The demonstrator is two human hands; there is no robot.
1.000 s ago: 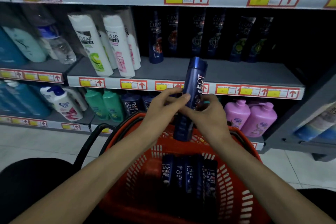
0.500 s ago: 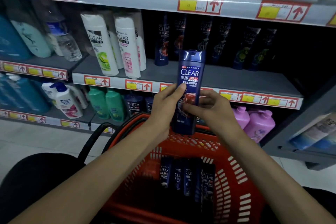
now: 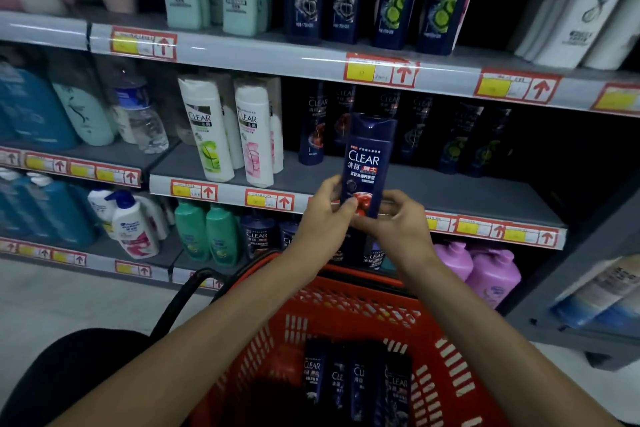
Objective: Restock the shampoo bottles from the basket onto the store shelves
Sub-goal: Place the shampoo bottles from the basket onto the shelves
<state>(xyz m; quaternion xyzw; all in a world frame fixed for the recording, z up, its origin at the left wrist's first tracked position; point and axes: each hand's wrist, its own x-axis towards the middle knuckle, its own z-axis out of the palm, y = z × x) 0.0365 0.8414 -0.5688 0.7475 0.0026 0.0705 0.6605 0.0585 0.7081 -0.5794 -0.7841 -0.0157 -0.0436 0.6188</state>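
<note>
Bottle in hand: we held one dark blue plastic shampoo bottle with a red picture on its label point(image 3: 367, 166) upright, label toward us, in the air before the front edge of the grey middle shelf point(image 3: 450, 191) and above the red plastic basket point(image 3: 349, 308)
Left hand: our left hand point(image 3: 322, 218) pinched the low left side of the bottle, the thumb on its front
Right hand: our right hand point(image 3: 398, 225) pinched the low right side, fingers curled behind it
Left in basket: several similar dark blue bottles point(image 3: 356, 381) lay at the bottom
Risk of tipping: both grips were low on a tall, smooth bottle, so we judged it could lean or slip out and fall into the basket or on the floor
Risk of knocking: the row of dark bottles at the back of the shelf point(image 3: 313, 128) stood close together; a too fast push could topple them one after another
Risk of wrong place: this part of the shelf was dim, and dark bottles with green pictures point(image 3: 453, 146) stood near, so we could mix the sorts
Risk above: the upper shelf edge point(image 3: 242, 52) ran just over the cap in our view; lifting too high could strike it
</note>
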